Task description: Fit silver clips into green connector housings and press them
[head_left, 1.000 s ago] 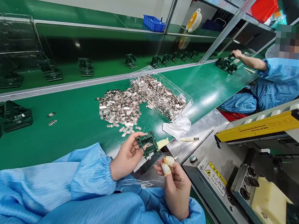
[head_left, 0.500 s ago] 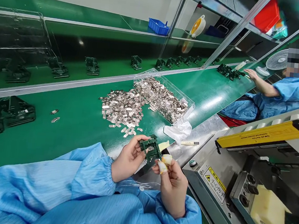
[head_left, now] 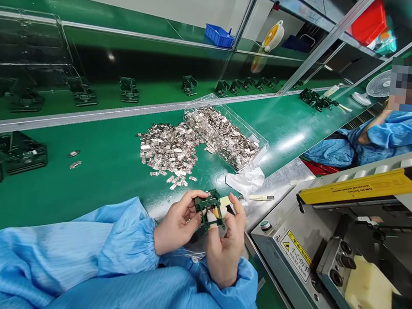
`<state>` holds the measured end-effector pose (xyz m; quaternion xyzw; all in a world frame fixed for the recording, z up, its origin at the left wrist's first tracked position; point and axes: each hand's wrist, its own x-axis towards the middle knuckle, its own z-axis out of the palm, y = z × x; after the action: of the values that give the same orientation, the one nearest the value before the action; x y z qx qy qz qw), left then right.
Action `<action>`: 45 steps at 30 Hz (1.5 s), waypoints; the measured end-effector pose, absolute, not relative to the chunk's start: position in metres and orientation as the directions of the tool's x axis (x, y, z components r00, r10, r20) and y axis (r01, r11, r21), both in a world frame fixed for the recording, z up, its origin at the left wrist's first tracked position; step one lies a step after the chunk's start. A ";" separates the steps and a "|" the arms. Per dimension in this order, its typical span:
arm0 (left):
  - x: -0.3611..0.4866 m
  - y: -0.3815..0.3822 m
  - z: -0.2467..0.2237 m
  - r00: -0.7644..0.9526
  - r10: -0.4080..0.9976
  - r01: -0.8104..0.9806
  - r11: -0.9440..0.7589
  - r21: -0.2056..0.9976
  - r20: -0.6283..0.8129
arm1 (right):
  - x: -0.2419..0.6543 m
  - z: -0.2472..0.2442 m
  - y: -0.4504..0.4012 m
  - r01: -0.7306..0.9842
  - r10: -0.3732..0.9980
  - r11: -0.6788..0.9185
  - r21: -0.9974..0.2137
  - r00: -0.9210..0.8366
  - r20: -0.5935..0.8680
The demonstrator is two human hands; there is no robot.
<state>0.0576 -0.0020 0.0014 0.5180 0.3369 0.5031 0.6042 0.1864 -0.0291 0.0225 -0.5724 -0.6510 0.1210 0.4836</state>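
Note:
A dark green plastic frame part is pinched at its left side between the thumb and fingers of my left hand. My right hand, with pale coverings on its thumb and a fingertip, closes round the right side of the same part. The thumb lies over the part's lower right, and the index finger is raised behind it. Beyond my hands, small silvery metal pieces are heaped on the green table. More of them fill a clear plastic box.
A white cloth lies near the metal edge, right of my hands. A machine with a yellow bar stands at the right. Green parts lie at the far left. A co-worker in blue sits at the upper right.
My right hand has moved left and up onto the green part, which is tilted a little differently. The co-worker's arm has drawn back from the far green parts toward the head.

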 end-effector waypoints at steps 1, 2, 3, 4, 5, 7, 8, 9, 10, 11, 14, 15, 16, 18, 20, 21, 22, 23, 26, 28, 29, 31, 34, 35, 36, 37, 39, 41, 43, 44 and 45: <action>0.057 -0.002 0.001 0.270 0.956 -0.250 -0.050 0.967 0.119 | 0.185 0.022 -0.029 0.646 0.852 0.318 -0.694 0.125 0.508; 0.057 -0.003 0.000 0.272 0.955 -0.236 -0.056 0.970 0.121 | 0.183 0.021 -0.028 0.663 0.845 0.317 -0.678 0.126 0.519; 0.056 -0.003 0.000 0.273 0.954 -0.216 -0.064 0.974 0.123 | 0.182 0.021 -0.028 0.677 0.841 0.314 -0.666 0.127 0.525; 0.056 -0.004 -0.001 0.275 0.953 -0.193 -0.073 0.979 0.126 | 0.181 0.021 -0.028 0.683 0.841 0.308 -0.662 0.130 0.525; 0.055 -0.004 -0.001 0.280 0.951 -0.167 -0.084 0.982 0.129 | 0.181 0.022 -0.028 0.681 0.843 0.304 -0.666 0.134 0.521; 0.054 -0.005 0.001 0.291 0.946 -0.123 -0.109 0.986 0.141 | 0.182 0.024 -0.028 0.653 0.853 0.296 -0.697 0.147 0.501; 0.054 -0.005 0.002 0.296 0.944 -0.110 -0.121 0.987 0.148 | 0.183 0.025 -0.028 0.633 0.862 0.290 -0.718 0.154 0.483; 0.053 -0.005 0.003 0.301 0.941 -0.103 -0.130 0.986 0.156 | 0.184 0.026 -0.028 0.612 0.874 0.276 -0.741 0.162 0.459; 0.053 -0.005 0.004 0.305 0.938 -0.103 -0.138 0.985 0.163 | 0.185 0.027 -0.028 0.590 0.886 0.257 -0.765 0.172 0.430; 0.053 -0.005 0.005 0.308 0.936 -0.107 -0.144 0.984 0.170 | 0.186 0.027 -0.028 0.571 0.896 0.237 -0.786 0.184 0.404; 0.054 -0.004 0.007 0.317 0.932 -0.146 -0.137 0.980 0.178 | 0.188 0.023 -0.028 0.527 0.898 0.206 -0.824 0.233 0.373; 0.055 -0.004 0.007 0.318 0.932 -0.172 -0.124 0.977 0.174 | 0.187 0.021 -0.028 0.517 0.893 0.207 -0.830 0.248 0.376; 0.056 -0.004 0.007 0.318 0.933 -0.201 -0.106 0.974 0.167 | 0.187 0.019 -0.028 0.513 0.886 0.216 -0.831 0.255 0.387; 0.057 -0.004 0.006 0.320 0.935 -0.248 -0.072 0.966 0.152 | 0.185 0.016 -0.029 0.538 0.859 0.265 -0.800 0.245 0.449; 0.057 -0.005 0.006 0.325 0.936 -0.257 -0.054 0.965 0.138 | 0.183 0.015 -0.030 0.616 0.810 0.325 -0.717 0.210 0.548; 0.058 -0.005 0.007 0.328 0.935 -0.250 -0.051 0.967 0.135 | 0.182 0.015 -0.031 0.662 0.784 0.344 -0.665 0.187 0.592; 0.057 -0.006 0.007 0.331 0.934 -0.244 -0.050 0.968 0.132 | 0.181 0.015 -0.032 0.702 0.765 0.351 -0.620 0.167 0.623; 0.057 -0.006 0.007 0.334 0.934 -0.240 -0.049 0.970 0.130 | 0.181 0.016 -0.032 0.730 0.757 0.349 -0.587 0.150 0.636; 0.058 -0.006 0.007 0.348 0.928 -0.248 -0.047 0.968 0.134 | 0.181 0.019 -0.033 0.759 0.771 0.333 -0.559 0.122 0.625; 0.058 -0.006 0.007 0.354 0.926 -0.260 -0.034 0.965 0.128 | 0.182 0.021 -0.032 0.756 0.790 0.321 -0.570 0.118 0.601; 0.059 -0.006 0.007 0.354 0.927 -0.266 -0.027 0.964 0.123 | 0.183 0.022 -0.031 0.751 0.799 0.319 -0.578 0.116 0.591; 0.059 -0.005 0.006 0.348 0.930 -0.275 -0.019 0.961 0.118 | 0.185 0.023 -0.030 0.727 0.815 0.325 -0.605 0.109 0.569; 0.059 -0.005 0.005 0.343 0.930 -0.284 -0.032 0.958 0.133 | 0.188 0.023 -0.030 0.638 0.837 0.341 -0.690 0.128 0.532; 0.059 -0.005 0.006 0.346 0.928 -0.287 -0.038 0.957 0.141 | 0.188 0.022 -0.031 0.596 0.846 0.329 -0.733 0.159 0.509; 0.058 -0.005 0.006 0.350 0.925 -0.289 -0.043 0.956 0.147 | 0.188 0.021 -0.032 0.549 0.854 0.306 -0.777 0.201 0.479; 0.058 -0.006 0.006 0.355 0.923 -0.289 -0.044 0.956 0.150 | 0.188 0.020 -0.033 0.499 0.861 0.279 -0.820 0.249 0.444; 0.058 -0.006 0.007 0.365 0.919 -0.282 -0.043 0.959 0.149 | 0.186 0.016 -0.034 0.390 0.867 0.229 -0.892 0.335 0.369; 0.058 -0.007 0.007 0.370 0.918 -0.265 -0.042 0.963 0.142 | 0.184 0.013 -0.035 0.270 0.871 0.209 -0.940 0.385 0.305; 0.058 -0.007 0.008 0.375 0.917 -0.248 -0.044 0.968 0.138 | 0.181 0.009 -0.036 0.157 0.878 0.201 -0.967 0.408 0.249; 0.058 -0.008 0.008 0.378 0.916 -0.246 -0.044 0.968 0.137 | 0.180 0.007 -0.036 0.108 0.883 0.197 -0.974 0.412 0.225; 0.058 -0.008 0.008 0.379 0.915 -0.247 -0.043 0.968 0.137 | 0.179 0.005 -0.036 0.063 0.889 0.195 -0.979 0.410 0.203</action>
<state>0.0580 -0.0075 0.0082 0.5506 0.3035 0.4673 0.6215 0.1793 -0.0356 0.0051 -0.5458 -0.4363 0.3236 0.6379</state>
